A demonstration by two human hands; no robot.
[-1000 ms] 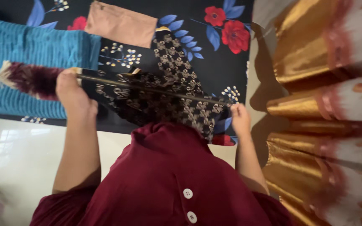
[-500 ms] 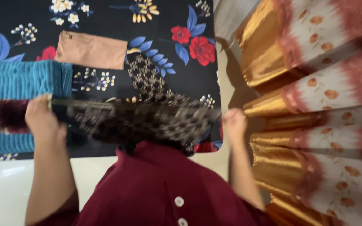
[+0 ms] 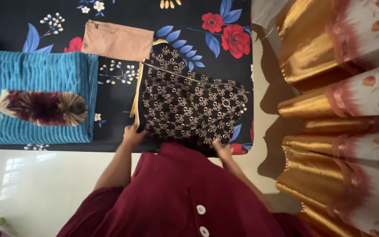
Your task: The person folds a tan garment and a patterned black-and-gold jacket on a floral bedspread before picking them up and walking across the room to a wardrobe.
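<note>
Garment: we have a black patterned cloth (image 3: 189,109) lying folded on the floral bedsheet (image 3: 224,70), a yellow edge down its left side.
Left hand: our left hand (image 3: 132,134) rests on the cloth's near left corner; the fingers seem closed on that edge, though we cannot tell for sure.
Right hand: our right hand (image 3: 223,149) sits at the near right edge; the fingers are too blurred to read.
Direction: the cloth lies straight ahead of both sets of fingers, reaching away from us.
Long axis: roughly side to side, from one hand to the other.
Nearer hand: both touch it.
Beyond the left fingers: a tan folded piece (image 3: 117,40); further left, a teal ribbed cloth (image 3: 31,74) with a maroon furry item (image 3: 40,107) on it.
</note>
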